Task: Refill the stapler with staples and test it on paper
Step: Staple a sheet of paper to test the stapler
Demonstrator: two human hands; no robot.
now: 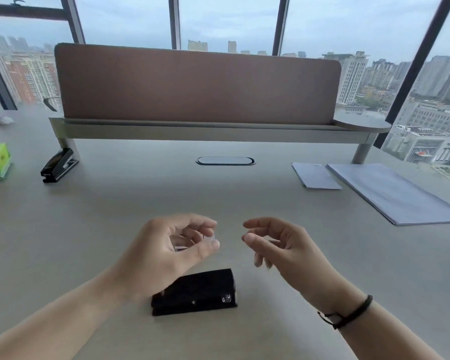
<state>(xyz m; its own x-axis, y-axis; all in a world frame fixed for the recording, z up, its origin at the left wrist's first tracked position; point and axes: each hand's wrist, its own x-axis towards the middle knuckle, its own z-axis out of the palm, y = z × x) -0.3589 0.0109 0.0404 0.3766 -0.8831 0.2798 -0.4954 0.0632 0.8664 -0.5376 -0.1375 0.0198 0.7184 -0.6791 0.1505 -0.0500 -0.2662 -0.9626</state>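
Both hands hover above the pale grey surface [94, 219]. The left hand [166, 252] pinches a small, blurred, pale strip of staples [211, 239] between thumb and fingers [205, 223]; the right hand [278, 245] is loosely curled, fingers apart, empty. The black stapler [200, 292] lies beneath the left wrist; stacked white paper sheets [392, 193] sit far right.

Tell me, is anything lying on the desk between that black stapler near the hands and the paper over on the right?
Nothing visible does. The black stapler lies on the desk below the left hand and right hand. Between it and the paper sheets at far right there is only bare desk surface.
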